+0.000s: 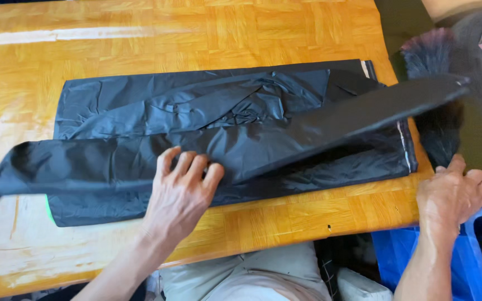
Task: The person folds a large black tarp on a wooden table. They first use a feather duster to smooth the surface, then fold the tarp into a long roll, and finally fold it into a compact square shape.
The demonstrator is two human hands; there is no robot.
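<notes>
- The fingers (pixel 188 167) of the left hand (pixel 181 195) are stretched out almost straight and slightly fanned, their tips pressing flat on the black garment (pixel 196 122); nothing is pinched between them, and the thumb lies along the near side of the cloth.
- The fingers (pixel 472 181) of the right hand (pixel 450 195) are curled inward at the table's right corner, knuckles up. The hand touches or sits just beside the garment's right end, next to a black furry trim (pixel 439 128); whether it is grasping cloth or simply bent cannot be told, since the fingertips are hidden.
- The black garment, of thin crinkled shiny fabric, lies spread lengthwise across the middle of the wooden table (pixel 140 33). A long flap (pixel 375 108) of it stands raised and blurred above the right half, and a folded strip runs out to the left past the left hand.
- A small sliver of bright green (pixel 50 209) shows at the garment's lower left edge.
- The table has a parquet pattern with a glossy orange finish.
- Below the table edge, the person's light trousers (pixel 252 276) show, and a blue plastic bin (pixel 475 256) stands under the right hand.
</notes>
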